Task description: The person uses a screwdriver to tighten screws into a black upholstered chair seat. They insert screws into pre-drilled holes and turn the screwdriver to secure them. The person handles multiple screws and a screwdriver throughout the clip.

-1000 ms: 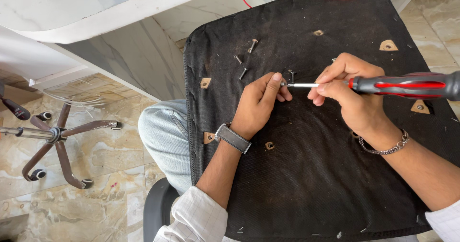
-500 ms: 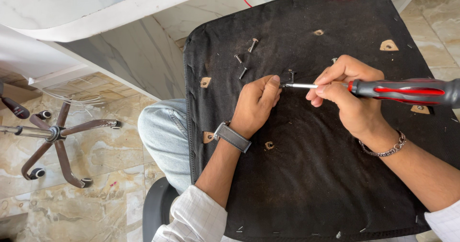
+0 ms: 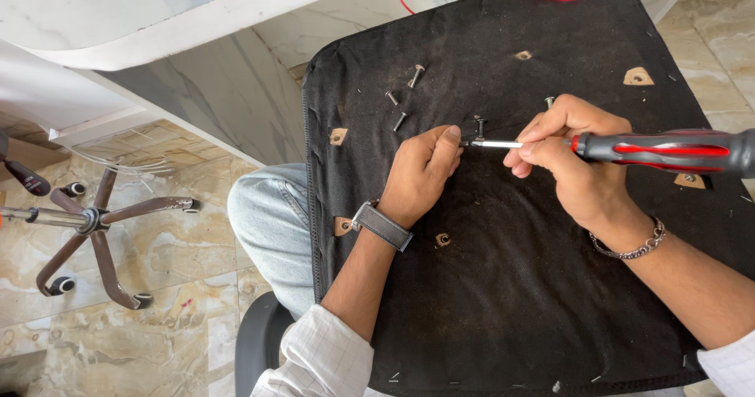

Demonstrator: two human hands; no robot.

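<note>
Black seat underside (image 3: 511,303), screwdriver (image 3: 629,149) between hands

The screwdriver (image 3: 668,150) handle's end is cut off at the right edge.

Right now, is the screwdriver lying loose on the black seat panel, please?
No, the right hand holds the screwdriver above the black seat panel.

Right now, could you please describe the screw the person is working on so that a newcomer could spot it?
On the black seat underside, look between the left hand and right hand. The screw stands upright at the screwdriver tip, whereas the loose screws lie flat farther left.
</note>
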